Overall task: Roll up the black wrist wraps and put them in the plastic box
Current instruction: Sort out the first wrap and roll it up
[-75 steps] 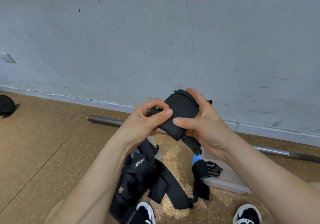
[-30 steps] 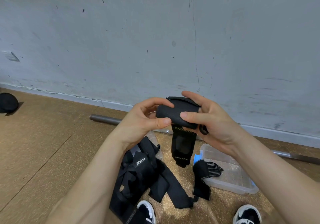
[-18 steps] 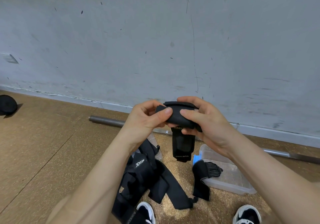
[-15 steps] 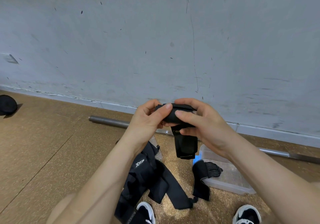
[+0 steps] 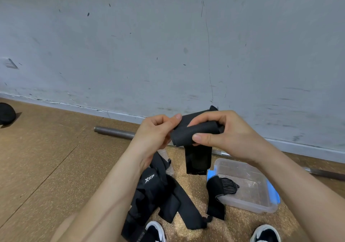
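A black wrist wrap [image 5: 194,129] is held mid-air in front of the wall, partly rolled, with a loose tail hanging down below the roll. My left hand [image 5: 155,135] pinches the roll's left end. My right hand [image 5: 224,131] grips the roll from the right, thumb under and fingers over it. Below, a clear plastic box [image 5: 248,202] with blue clips sits on the floor, and another black wrap [image 5: 218,187] is draped over its left rim. More black wraps [image 5: 158,195] lie in a loose pile left of the box.
A grey metal bar [image 5: 113,132] lies along the base of the wall [image 5: 168,45]. A black round object [image 5: 6,113] sits at the far left. My two shoes [image 5: 155,231] show at the bottom edge on the cork-coloured floor.
The roll has been turned further and the hanging tail is shorter. Both hands have shifted slightly right and up with the wrap.
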The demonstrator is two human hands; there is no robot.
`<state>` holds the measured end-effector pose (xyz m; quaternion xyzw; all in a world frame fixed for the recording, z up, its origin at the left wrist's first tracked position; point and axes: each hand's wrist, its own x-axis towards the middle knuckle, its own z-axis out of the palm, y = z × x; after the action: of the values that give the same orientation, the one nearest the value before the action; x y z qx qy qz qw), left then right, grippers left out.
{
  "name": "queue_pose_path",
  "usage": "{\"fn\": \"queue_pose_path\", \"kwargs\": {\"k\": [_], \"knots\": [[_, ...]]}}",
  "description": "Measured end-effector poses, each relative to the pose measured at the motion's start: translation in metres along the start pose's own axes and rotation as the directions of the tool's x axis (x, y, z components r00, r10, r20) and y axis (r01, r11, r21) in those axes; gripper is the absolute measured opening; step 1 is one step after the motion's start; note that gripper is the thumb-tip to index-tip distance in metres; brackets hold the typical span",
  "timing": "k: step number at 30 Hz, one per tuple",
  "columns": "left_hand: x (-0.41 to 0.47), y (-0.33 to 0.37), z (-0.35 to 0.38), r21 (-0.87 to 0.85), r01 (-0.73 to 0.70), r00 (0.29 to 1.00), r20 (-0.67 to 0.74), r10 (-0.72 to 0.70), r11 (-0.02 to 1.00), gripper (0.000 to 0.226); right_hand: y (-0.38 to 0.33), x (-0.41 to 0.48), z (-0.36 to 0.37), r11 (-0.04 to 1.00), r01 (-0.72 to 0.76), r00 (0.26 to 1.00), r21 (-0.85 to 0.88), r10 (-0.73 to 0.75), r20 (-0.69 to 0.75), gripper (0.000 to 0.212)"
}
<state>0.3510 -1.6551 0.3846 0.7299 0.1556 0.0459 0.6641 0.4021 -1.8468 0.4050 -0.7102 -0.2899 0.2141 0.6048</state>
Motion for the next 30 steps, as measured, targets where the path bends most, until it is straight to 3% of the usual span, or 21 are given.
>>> {"fn": "queue_pose_path", "kwargs": {"k": [3, 12, 17, 26, 30], "knots": [[0.0, 0.002, -0.002, -0.06, 0.062, 0.997, 0.038, -0.06, 0.996, 0.031, -0.002, -0.002, 0.002, 0.993, 0.018, 1.0, -0.118, -0.015, 0.028, 0.019], [-0.001, 0.004, 0.0, -0.223, 0.228, 0.974, 0.054, -0.222, 0.948, 0.044, 0.001, -0.003, 0.005, 0.953, 0.069, 0.998, -0.294, -0.062, 0.032, 0.019], [0.0, 0.004, 0.003, -0.298, 0.212, 0.977, 0.074, -0.199, 0.931, 0.013, 0.002, -0.002, 0.007, 0.956, 0.066, 0.998, -0.287, -0.059, 0.033, 0.02], [0.001, 0.008, 0.005, -0.235, 0.022, 0.993, -0.111, -0.049, 0.972, 0.027, 0.003, 0.0, 0.009, 1.0, 0.011, 1.0, 0.028, -0.011, -0.018, 0.021], [-0.004, 0.011, 0.011, -0.227, -0.055, 0.984, -0.176, 0.014, 0.972, 0.033, 0.006, 0.001, 0.012, 0.96, -0.084, 0.994, 0.266, 0.1, -0.049, 0.02]]}}
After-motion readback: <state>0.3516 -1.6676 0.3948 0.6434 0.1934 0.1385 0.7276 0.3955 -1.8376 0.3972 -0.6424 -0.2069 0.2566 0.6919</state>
